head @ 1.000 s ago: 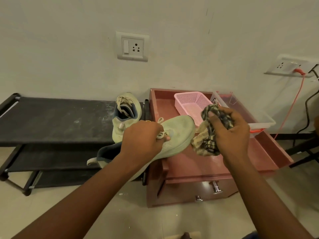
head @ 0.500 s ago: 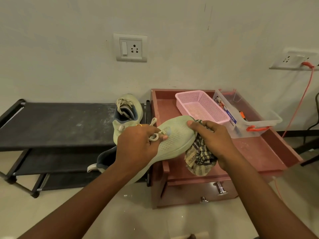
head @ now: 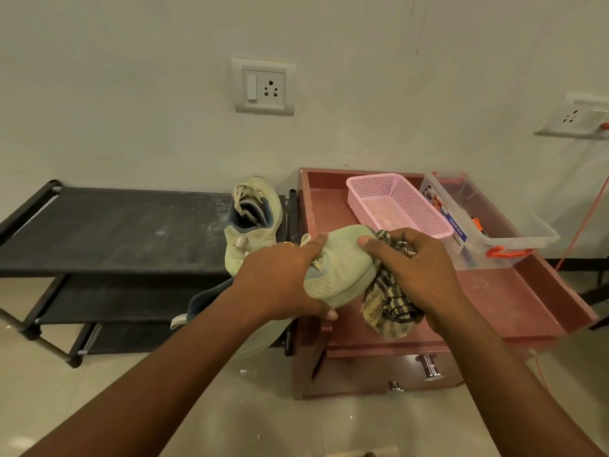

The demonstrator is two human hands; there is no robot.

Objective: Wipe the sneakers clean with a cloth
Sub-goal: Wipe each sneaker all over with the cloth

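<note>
Middle of the frame: left hand (head: 280, 282) curled tight round the pale green sneaker (head: 342, 268), by the laces. Right hand (head: 418, 272) bunched round the checked cloth (head: 389, 305), thumb pressed on the toe. Best to hold the shoe steady, rub the toe with the cloth in small strokes, then turn the shoe for the sides and sole. Not to forget the second sneaker (head: 253, 222), up on the black rack (head: 115, 232) just to the left. On the red tray (head: 514, 298) at right: pink basket (head: 395, 206), only its mesh floor on show; clear box (head: 514, 239) with a blue label and small orange bits inside.
</note>
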